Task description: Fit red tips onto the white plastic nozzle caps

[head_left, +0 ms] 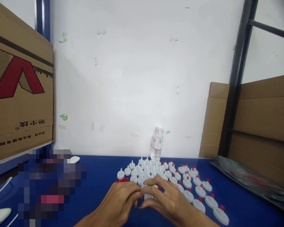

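Observation:
My left hand (124,200) and my right hand (167,197) meet at the fingertips over the front of a group of white round nozzle caps. The left fingers are bent and pressed together, and what they pinch is hidden. My right hand curves its thumb and fingers toward the left fingertips. A white plastic piece (148,196) shows between the right fingers; whether it is gripped or stands behind them I cannot tell. Beyond the hands stand bare-tipped white nozzle caps (121,174). Several red-tipped nozzle caps (210,201) spread to the right. Small red tips (122,180) lie beside the left hand.
A clear water bottle (157,144) stands against the white wall on the blue table (97,176). A dark plastic bag (253,179) lies at right. A large printed cardboard box (21,82) stands at left, near a pixelated patch. White cables and a white device (0,217) lie at lower left.

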Demonstrator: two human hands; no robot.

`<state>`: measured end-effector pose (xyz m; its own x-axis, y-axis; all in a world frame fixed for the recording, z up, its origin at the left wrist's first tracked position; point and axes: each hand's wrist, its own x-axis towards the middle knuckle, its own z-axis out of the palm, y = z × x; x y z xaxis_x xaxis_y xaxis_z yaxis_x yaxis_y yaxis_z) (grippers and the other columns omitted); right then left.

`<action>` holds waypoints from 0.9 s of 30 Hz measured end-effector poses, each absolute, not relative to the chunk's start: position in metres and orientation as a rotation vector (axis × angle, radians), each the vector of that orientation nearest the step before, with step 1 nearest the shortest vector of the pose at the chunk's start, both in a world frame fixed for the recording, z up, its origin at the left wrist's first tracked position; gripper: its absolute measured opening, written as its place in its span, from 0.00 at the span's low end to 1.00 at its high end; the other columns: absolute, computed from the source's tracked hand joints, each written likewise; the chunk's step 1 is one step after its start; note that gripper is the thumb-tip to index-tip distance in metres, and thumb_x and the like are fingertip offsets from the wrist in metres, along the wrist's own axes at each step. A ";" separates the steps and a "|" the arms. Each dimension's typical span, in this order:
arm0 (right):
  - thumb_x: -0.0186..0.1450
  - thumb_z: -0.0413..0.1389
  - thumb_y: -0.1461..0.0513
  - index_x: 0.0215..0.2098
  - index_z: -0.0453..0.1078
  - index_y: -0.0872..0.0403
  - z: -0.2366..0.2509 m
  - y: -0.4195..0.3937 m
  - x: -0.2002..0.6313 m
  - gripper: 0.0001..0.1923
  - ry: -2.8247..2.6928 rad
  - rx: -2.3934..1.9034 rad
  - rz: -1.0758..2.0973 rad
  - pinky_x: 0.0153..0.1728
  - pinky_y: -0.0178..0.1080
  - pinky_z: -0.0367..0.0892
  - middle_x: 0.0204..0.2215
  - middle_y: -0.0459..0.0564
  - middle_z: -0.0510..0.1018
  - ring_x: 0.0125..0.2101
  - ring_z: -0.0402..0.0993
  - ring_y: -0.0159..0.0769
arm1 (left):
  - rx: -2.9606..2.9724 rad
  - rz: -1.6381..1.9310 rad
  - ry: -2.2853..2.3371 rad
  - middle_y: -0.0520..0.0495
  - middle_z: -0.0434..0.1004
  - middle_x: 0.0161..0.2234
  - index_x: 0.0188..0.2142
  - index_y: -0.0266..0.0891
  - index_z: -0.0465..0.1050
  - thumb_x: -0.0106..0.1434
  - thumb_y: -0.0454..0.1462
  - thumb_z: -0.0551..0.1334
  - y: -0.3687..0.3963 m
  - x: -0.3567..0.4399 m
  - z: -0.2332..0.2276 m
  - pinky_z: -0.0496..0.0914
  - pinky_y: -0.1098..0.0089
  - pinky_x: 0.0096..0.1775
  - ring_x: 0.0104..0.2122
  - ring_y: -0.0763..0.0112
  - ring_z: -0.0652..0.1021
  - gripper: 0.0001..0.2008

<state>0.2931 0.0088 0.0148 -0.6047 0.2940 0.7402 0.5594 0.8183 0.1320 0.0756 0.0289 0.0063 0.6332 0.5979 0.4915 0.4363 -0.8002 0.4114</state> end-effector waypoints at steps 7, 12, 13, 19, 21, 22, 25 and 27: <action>0.72 0.53 0.64 0.49 0.70 0.50 0.026 0.024 0.308 0.08 -2.235 -0.923 -0.659 0.42 0.45 0.74 0.46 0.56 0.75 0.44 0.76 0.44 | 2.966 0.747 1.183 0.50 0.78 0.40 0.49 0.46 0.71 0.75 0.37 0.51 0.046 0.058 0.019 0.65 0.69 0.34 0.39 0.64 0.78 0.11; 0.74 0.49 0.63 0.47 0.70 0.49 0.033 0.042 0.335 0.09 -2.189 -1.082 -0.628 0.35 0.40 0.73 0.49 0.55 0.73 0.39 0.77 0.39 | 2.952 0.639 1.401 0.44 0.73 0.43 0.40 0.43 0.73 0.70 0.34 0.55 0.055 0.051 0.020 0.67 0.66 0.34 0.45 0.57 0.72 0.08; 0.74 0.48 0.62 0.48 0.70 0.48 0.034 0.046 0.340 0.10 -2.181 -1.111 -0.587 0.33 0.39 0.73 0.50 0.55 0.72 0.35 0.77 0.36 | 2.939 0.617 1.422 0.44 0.72 0.44 0.41 0.43 0.73 0.70 0.35 0.56 0.056 0.050 0.019 0.68 0.65 0.35 0.46 0.56 0.71 0.07; 0.75 0.48 0.57 0.56 0.67 0.49 0.034 0.058 0.351 0.14 -2.098 -1.127 -0.468 0.34 0.39 0.75 0.47 0.55 0.72 0.34 0.77 0.36 | 2.887 0.487 1.468 0.43 0.70 0.48 0.44 0.42 0.73 0.69 0.33 0.57 0.063 0.049 0.011 0.70 0.64 0.37 0.48 0.56 0.71 0.08; 0.75 0.48 0.58 0.53 0.70 0.49 0.034 0.059 0.351 0.13 -2.091 -1.122 -0.477 0.34 0.40 0.75 0.46 0.55 0.73 0.35 0.78 0.38 | 2.877 0.498 1.456 0.43 0.70 0.48 0.44 0.43 0.73 0.70 0.35 0.56 0.064 0.050 0.009 0.70 0.64 0.38 0.48 0.56 0.71 0.08; 0.74 0.47 0.59 0.50 0.71 0.50 0.034 0.059 0.351 0.13 -2.090 -1.126 -0.475 0.33 0.40 0.75 0.46 0.55 0.73 0.35 0.78 0.38 | 2.873 0.514 1.450 0.43 0.70 0.47 0.44 0.43 0.73 0.71 0.35 0.56 0.064 0.050 0.007 0.70 0.63 0.39 0.48 0.56 0.71 0.08; 0.74 0.47 0.62 0.43 0.73 0.51 0.035 0.059 0.351 0.13 -2.088 -1.167 -0.445 0.33 0.39 0.74 0.45 0.55 0.72 0.36 0.78 0.38 | 2.863 0.546 1.464 0.44 0.70 0.46 0.43 0.43 0.73 0.72 0.36 0.55 0.066 0.052 0.002 0.69 0.63 0.39 0.47 0.57 0.72 0.08; 0.73 0.49 0.63 0.41 0.74 0.51 0.036 0.059 0.351 0.11 -2.094 -1.205 -0.398 0.34 0.39 0.74 0.44 0.53 0.73 0.35 0.78 0.38 | 2.866 0.541 1.485 0.44 0.70 0.46 0.43 0.43 0.73 0.71 0.34 0.54 0.068 0.052 -0.002 0.68 0.65 0.38 0.46 0.59 0.73 0.08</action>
<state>0.3514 0.0586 0.0358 -0.3411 0.6407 0.6879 0.8484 0.5250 -0.0683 0.0517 0.0683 -0.0017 0.5357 0.7694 0.3479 0.8128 -0.5815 0.0347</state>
